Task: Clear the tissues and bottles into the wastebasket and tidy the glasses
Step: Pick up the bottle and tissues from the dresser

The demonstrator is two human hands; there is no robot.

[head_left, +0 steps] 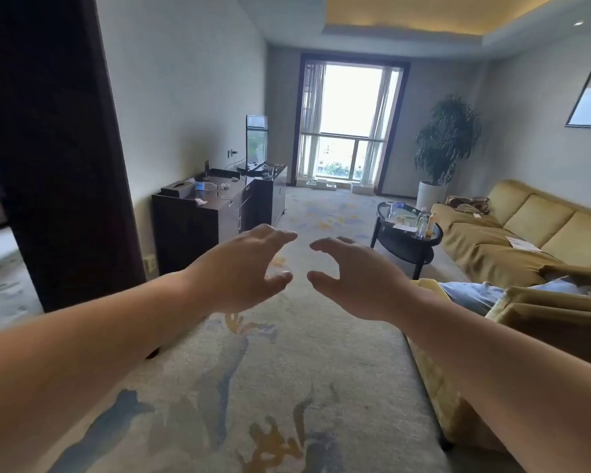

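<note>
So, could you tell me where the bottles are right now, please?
In the head view the bottles stand at right, on the dark oval coffee table beside the yellow sofa.

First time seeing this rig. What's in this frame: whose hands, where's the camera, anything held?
No robot: a person wears one wide-angle camera on the head, so this single picture looks forward and down. The left hand and right hand hang over the carpet, fingers loosely curled, holding nothing. At left, a dark cabinet carries crumpled tissues and a tissue box. At right, a coffee table by the sofa holds bottles.
</note>
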